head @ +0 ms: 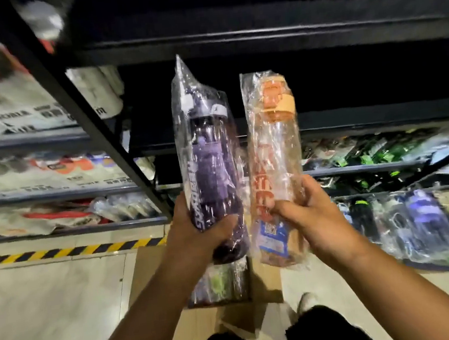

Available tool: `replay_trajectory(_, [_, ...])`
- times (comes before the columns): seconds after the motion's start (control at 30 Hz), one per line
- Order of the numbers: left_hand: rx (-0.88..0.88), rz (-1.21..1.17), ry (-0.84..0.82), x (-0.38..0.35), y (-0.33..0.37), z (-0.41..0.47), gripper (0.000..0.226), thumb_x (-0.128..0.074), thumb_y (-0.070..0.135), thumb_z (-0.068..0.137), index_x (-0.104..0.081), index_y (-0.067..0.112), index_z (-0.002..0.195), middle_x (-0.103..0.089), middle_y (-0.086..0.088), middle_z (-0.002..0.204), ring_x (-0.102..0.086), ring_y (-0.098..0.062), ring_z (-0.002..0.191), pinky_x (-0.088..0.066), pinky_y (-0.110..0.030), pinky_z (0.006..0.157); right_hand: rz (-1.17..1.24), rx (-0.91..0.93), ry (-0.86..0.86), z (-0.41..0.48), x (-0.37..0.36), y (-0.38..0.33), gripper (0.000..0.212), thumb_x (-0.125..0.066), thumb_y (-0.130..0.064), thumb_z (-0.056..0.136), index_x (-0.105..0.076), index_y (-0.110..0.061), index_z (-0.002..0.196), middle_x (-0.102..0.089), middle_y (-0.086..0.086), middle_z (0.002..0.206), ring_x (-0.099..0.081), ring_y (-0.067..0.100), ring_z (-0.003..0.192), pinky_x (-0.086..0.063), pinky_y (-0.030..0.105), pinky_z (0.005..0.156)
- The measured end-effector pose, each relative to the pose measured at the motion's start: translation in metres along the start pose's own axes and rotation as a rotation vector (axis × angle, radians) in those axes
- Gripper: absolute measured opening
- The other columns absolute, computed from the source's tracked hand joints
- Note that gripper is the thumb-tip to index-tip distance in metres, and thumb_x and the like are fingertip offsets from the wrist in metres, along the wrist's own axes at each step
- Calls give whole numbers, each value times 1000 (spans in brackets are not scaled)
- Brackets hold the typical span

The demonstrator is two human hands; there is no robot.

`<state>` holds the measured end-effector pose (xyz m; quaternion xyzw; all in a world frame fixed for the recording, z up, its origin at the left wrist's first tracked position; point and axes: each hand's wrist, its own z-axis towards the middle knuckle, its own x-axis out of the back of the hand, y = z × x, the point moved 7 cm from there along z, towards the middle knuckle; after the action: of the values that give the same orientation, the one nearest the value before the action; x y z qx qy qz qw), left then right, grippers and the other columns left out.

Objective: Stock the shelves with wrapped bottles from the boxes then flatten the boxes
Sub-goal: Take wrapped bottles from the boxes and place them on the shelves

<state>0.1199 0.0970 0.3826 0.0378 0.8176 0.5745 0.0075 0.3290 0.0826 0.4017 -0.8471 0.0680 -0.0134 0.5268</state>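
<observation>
Dark metal shelves [259,41] fill the space ahead of you, above a pale floor [52,312] crossed by one yellow-and-black striped line [60,253]. You have two hands raised and two wrapped bottles, one in each. Your left hand [196,228] is curled round the lower part of a purple bottle [209,166]. Your right hand [314,215] grips the lower part of an orange bottle [274,150]. Both bottles stand nearly upright in clear plastic wrap, caps up, side by side and just apart, in front of the shelves. Below them one open cardboard box [266,287] sits on the floor with more wrapped bottles [218,284] inside, too blurred to count. One pale shoe [306,301] shows just beside the box. To your right a heap of wrapped bottles [423,226] lies at the foot of the shelves, also too blurred to count.
</observation>
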Motion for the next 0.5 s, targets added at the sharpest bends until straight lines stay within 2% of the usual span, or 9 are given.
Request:
replay_trajectory(0.07, [-96, -28, -31, -25, 44, -14, 59, -83, 21, 71, -52, 44, 117, -71, 29, 98, -68, 7, 90, -51, -10, 69, 9, 77, -6, -18, 23, -36, 60, -83, -18, 72, -55, -20, 124, -73, 5, 110, -71, 26, 102, -51, 53, 98])
replay_trajectory(0.13, [-174, -44, -67, -56, 83, -28, 62, -87, 29, 64, -53, 43, 114, -71, 31, 98, -67, 10, 91, -50, -8, 71, 4, 144, -16, -34, 51, -66, 64, -84, -19, 71, -53, -20, 127, -73, 3, 112, -71, 25, 103, -51, 51, 99])
replay_trajectory(0.2, [-238, -43, -115, -95, 115, -39, 73, -94, 34, 59, -55, 36, 120, -74, 21, 102, -69, 2, 95, -52, -16, 77, -7, 206, -8, -48, 86, -93, 64, -86, -19, 69, -55, -20, 125, -74, 3, 111, -70, 24, 103, -50, 50, 100])
replay_trajectory(0.3, [-303, -60, -190, -162, 151, -53, 76, -82, 19, 63, -51, 20, 132, -74, 2, 109, -71, -12, 97, -55, -22, 75, -29, 308, 39, -67, 152, -133, 64, -85, -24, 63, -57, -21, 122, -74, 2, 109, -70, 23, 103, -50, 51, 100])
replay_trajectory(0.4, [-360, -31, -200, -232, 187, -70, 75, -86, 21, 69, -50, 29, 133, -74, 8, 111, -71, -11, 102, -57, -32, 88, -79, 393, 55, -88, 220, -173, 74, -93, -38, 58, -57, -26, 121, -74, -5, 109, -71, 16, 101, -51, 46, 97])
replay_trajectory(0.43, [-382, -16, -197, -253, 201, -74, 71, -86, 21, 72, -50, 34, 132, -73, 11, 111, -70, -8, 102, -54, -33, 92, -94, 415, 62, -93, 243, -186, 77, -92, -43, 56, -56, -26, 122, -74, -6, 109, -71, 15, 100, -51, 46, 97])
replay_trajectory(0.5, [-444, 14, -192, -293, 228, -78, 68, -86, 24, 74, -50, 37, 131, -72, 15, 114, -69, -3, 102, -52, -27, 91, -112, 453, 75, -103, 285, -214, 80, -89, -49, 52, -57, -26, 122, -73, -4, 110, -71, 17, 101, -51, 48, 97])
